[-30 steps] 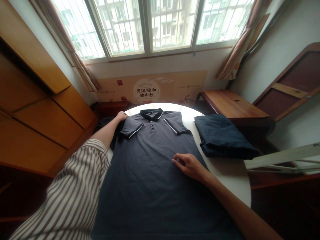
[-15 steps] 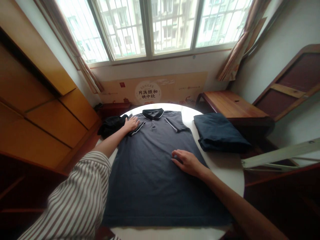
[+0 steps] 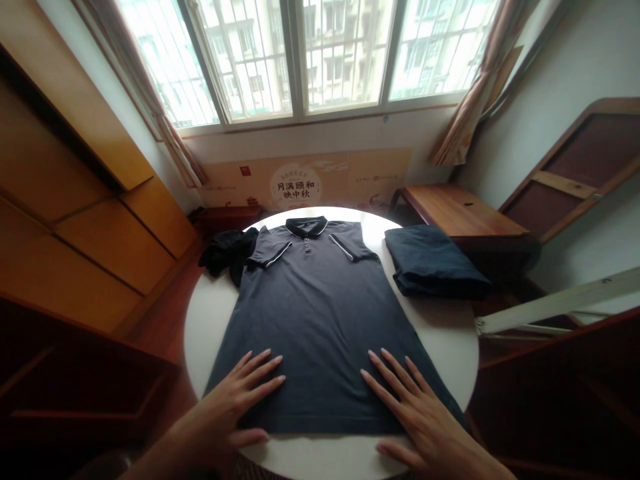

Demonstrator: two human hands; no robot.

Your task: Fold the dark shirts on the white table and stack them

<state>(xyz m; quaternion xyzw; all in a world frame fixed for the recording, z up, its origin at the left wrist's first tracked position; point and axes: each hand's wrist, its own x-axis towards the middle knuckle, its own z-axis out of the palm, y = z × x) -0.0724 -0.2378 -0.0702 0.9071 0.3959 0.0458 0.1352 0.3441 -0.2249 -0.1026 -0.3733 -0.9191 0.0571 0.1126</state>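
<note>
A dark grey-blue polo shirt (image 3: 315, 313) lies spread flat on a round white table (image 3: 205, 313). Its black collar with white trim points toward the window, and both short sleeves are folded inward over the front. Near the hem on the left, my left hand (image 3: 247, 393) rests with fingers spread on the fabric. My right hand (image 3: 405, 400) lies the same way on the lower right, its thumb by the hem over the table. Neither hand grips anything.
Folded dark navy cloth (image 3: 435, 260) sits at the table's right edge. Crumpled black cloth (image 3: 225, 253) lies at the left edge. Beyond stand a wooden side table (image 3: 465, 210) and barred windows; wooden cabinets (image 3: 100, 227) line the left.
My left hand has left the shirt's left sleeve and come down to the lower left. My right hand has moved from mid-shirt toward the hem, its fingers now spread.
</note>
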